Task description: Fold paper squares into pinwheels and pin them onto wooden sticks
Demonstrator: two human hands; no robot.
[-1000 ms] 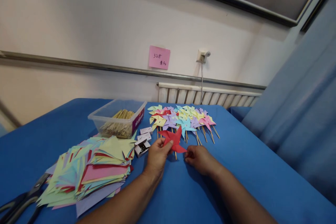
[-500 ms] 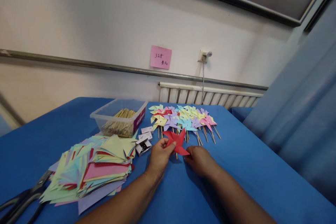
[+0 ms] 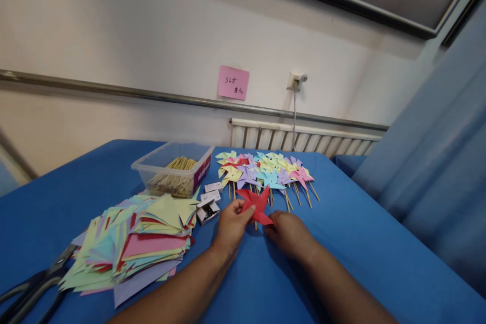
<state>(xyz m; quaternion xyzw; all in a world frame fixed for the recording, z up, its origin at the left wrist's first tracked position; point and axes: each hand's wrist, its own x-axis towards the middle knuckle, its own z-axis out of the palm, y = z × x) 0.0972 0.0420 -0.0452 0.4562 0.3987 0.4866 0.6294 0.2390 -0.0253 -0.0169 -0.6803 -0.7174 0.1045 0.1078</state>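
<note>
My left hand [image 3: 235,223] is closed round a red paper pinwheel [image 3: 257,206], thumb on its face and fingers behind it. A short end of a stick shows below its blades. My right hand [image 3: 286,233] is at the pinwheel's lower right blade tip, its fingers curled together. Whether those fingers hold anything is hidden. Just beyond lie several finished pinwheels [image 3: 270,178] on sticks, in yellow, purple, blue and pink. Left of my left hand stands an open small white box [image 3: 207,212] with dark small pieces inside.
A thick stack of coloured paper [image 3: 152,248] lies on the blue-covered table [image 3: 341,243] at the left, with black-handled scissors [image 3: 45,281] beside it. Behind it stands a clear plastic tub [image 3: 170,169] of thin sticks [image 3: 176,174]. A blue curtain [image 3: 429,162] hangs at the right.
My right hand has shifted very slightly at the red pinwheel's lower right blade tip. The left hand keeps its hold on the pinwheel in the same place.
</note>
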